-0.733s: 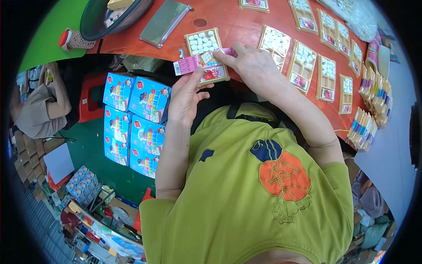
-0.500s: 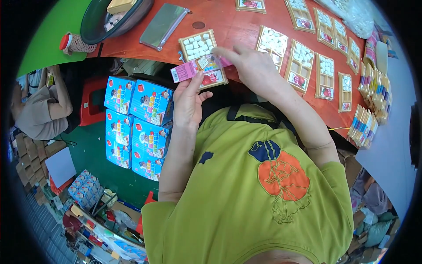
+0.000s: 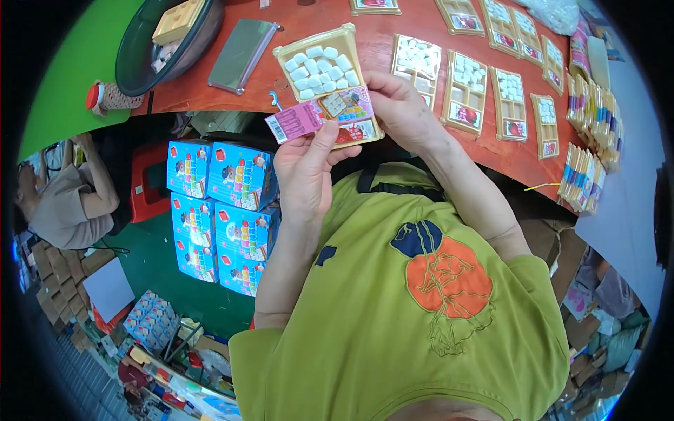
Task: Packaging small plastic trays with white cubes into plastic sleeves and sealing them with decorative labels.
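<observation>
Both hands point(image 3: 303, 172) pinch a pink-banded tray point(image 3: 314, 41) near the red tabletop point(image 3: 323, 15), with blue boxes point(image 3: 242, 175) and green floor point(image 3: 151, 256) leftward.

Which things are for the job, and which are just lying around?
Seem part of it:
tray of marshmallow-like pieces, in the left hand
pink printed sleeve
similar filled trays

Seem just lying around:
red-capped bottle
red stool

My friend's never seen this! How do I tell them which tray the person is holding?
Find the big red table, then its edge nearest the green-shirted person. Between their left hand and right hand is a beige plastic tray of small white pieces. Unlike the similar trays lying flat, it is held up with a pink printed strip across it.
</observation>
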Demonstrator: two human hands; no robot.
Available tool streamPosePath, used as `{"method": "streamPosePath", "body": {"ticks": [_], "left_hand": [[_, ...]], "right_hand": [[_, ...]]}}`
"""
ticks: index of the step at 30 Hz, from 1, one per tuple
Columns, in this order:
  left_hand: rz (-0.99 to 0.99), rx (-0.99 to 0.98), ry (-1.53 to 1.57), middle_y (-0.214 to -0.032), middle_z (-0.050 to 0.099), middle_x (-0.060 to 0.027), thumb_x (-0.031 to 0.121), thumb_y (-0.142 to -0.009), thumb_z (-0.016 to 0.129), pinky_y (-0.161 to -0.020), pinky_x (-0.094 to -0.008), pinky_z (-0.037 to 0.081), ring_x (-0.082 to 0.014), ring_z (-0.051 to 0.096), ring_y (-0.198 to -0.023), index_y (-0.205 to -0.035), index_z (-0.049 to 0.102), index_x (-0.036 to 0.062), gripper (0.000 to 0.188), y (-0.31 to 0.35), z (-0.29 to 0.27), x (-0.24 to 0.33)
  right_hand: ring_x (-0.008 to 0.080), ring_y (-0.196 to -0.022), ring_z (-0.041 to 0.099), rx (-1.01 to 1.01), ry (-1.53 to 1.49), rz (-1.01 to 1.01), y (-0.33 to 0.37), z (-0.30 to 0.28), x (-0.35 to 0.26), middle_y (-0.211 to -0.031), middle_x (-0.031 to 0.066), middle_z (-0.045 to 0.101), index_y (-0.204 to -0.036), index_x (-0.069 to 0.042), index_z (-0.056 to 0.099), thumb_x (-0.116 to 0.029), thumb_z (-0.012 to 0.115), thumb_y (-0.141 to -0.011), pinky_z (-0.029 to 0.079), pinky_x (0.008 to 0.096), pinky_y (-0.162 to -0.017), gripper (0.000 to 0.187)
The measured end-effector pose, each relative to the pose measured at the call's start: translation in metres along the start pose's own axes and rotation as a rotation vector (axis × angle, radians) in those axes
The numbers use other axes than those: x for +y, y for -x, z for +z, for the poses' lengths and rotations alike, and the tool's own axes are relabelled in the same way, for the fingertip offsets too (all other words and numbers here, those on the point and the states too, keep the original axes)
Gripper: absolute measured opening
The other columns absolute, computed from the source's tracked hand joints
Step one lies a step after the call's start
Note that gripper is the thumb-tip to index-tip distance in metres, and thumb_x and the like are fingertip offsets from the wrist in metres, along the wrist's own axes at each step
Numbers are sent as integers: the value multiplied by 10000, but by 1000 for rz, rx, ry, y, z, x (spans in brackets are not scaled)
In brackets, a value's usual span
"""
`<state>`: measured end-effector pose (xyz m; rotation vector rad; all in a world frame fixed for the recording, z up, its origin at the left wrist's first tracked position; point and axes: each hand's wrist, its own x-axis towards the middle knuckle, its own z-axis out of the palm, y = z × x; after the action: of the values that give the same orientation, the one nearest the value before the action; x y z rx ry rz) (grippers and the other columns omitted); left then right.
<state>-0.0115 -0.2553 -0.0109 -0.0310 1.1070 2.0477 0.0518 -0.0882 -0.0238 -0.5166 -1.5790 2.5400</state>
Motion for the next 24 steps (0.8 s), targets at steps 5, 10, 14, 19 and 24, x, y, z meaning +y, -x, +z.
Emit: {"method": "streamPosePath", "body": {"ticks": [5, 10, 14, 19, 24], "left_hand": [[61, 7, -152, -1072, 698, -153, 68, -938, 664, -695, -320, 629, -202, 716, -876, -1157, 630, -41, 247, -4, 10, -1], [117, 25, -238, -1055, 677, -131, 52, -887, 726, -681, -274, 609, -172, 690, -852, -1152, 589, -32, 310, -9, 31, -1], [743, 309, -639, -952, 610, -57, 12, -790, 820, -578, -157, 470, -74, 563, -714, -1094, 542, 22, 412, -14, 25, -17], [1036, 180, -890, -1019, 608, -99, -42, -774, 805, -667, -245, 482, -161, 593, -798, -1098, 596, -6, 387, -16, 32, -17], [1073, -39, -1131, -1142, 649, -229, 105, -868, 700, -908, -406, 514, -332, 625, -1055, -1137, 601, -77, 340, 11, 33, 7]], "right_hand": [[169, -1120, 612, -50, -168, 82, 16, -12, -15, -1183, 105, 659, -1278, 23, 587, -110, 527, -984, 485, 338, -987, 328], [122, -1070, 610, 16, 14, -101, 29, -1, -18, -1181, 67, 660, -1261, 10, 598, -244, 646, -975, 492, 303, -956, 385], [112, -1051, 614, 190, -20, -205, 31, 12, -19, -1164, 52, 663, -1234, -3, 612, -183, 645, -974, 497, 293, -939, 318], [97, -1025, 612, 309, 174, -319, 40, 21, -17, -1069, 26, 667, -1166, 3, 624, -134, 655, -964, 505, 287, -920, 246], [302, -1007, 640, 12, 686, -988, 50, -2, -27, -1063, 130, 602, -1076, -23, 649, -120, 741, -834, 536, 407, -856, 277]]}}
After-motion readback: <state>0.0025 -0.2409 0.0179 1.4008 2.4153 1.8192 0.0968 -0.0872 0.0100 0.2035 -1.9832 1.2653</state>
